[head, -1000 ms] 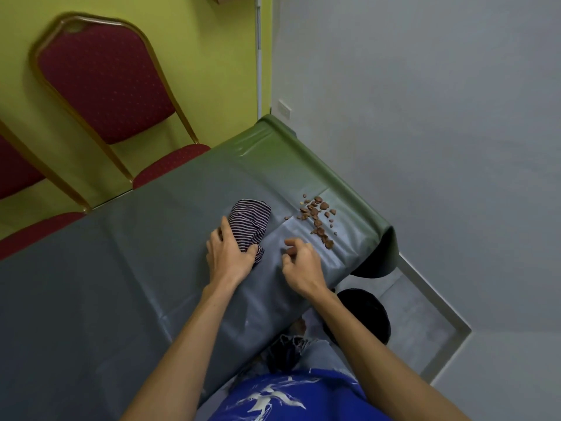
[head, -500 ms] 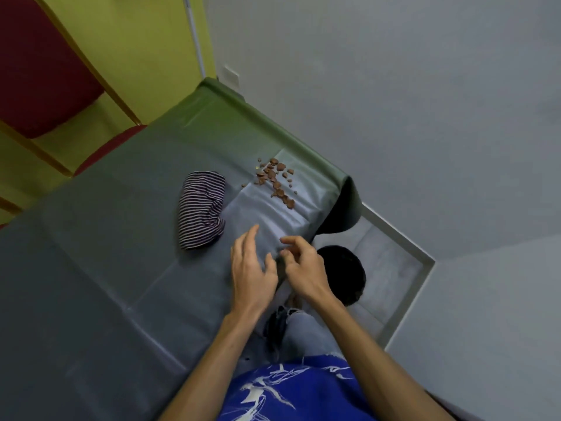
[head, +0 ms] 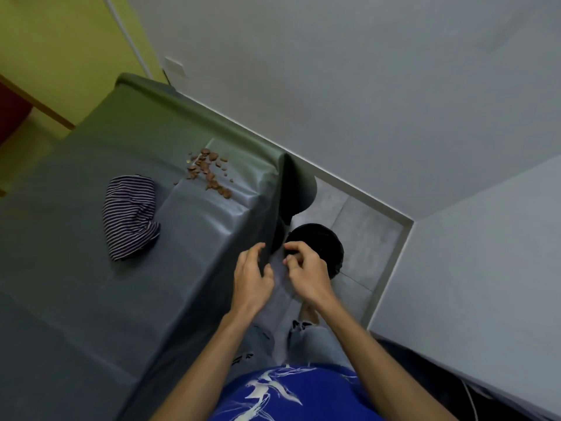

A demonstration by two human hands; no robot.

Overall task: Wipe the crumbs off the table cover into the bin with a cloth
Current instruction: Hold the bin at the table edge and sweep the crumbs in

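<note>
Head view shows both hands at the near right corner of the surface, where the table cover (head: 76,284) hangs down toward the floor. A second ago the left hand (head: 252,281) lay on the striped cloth (head: 130,217) and the right hand (head: 306,271) hovered close to the crumbs (head: 209,173); both have since pulled back to the near edge. The left hand now curls its fingers and thumb round the hanging fold of the cover. The right hand's fingers are curled tight just beside that fold, but whether they pinch any of it cannot be told.

The cloth lies let go on the surface, left of the crumbs and well apart from either hand. The crumbs sit in a loose heap near the far right corner, not yet swept. The black bin (head: 331,247) stands on the floor just below the right edge, partly behind the right hand.

Wiping seems paused: the person is probably arranging the cover's overhang above the bin first.
</note>
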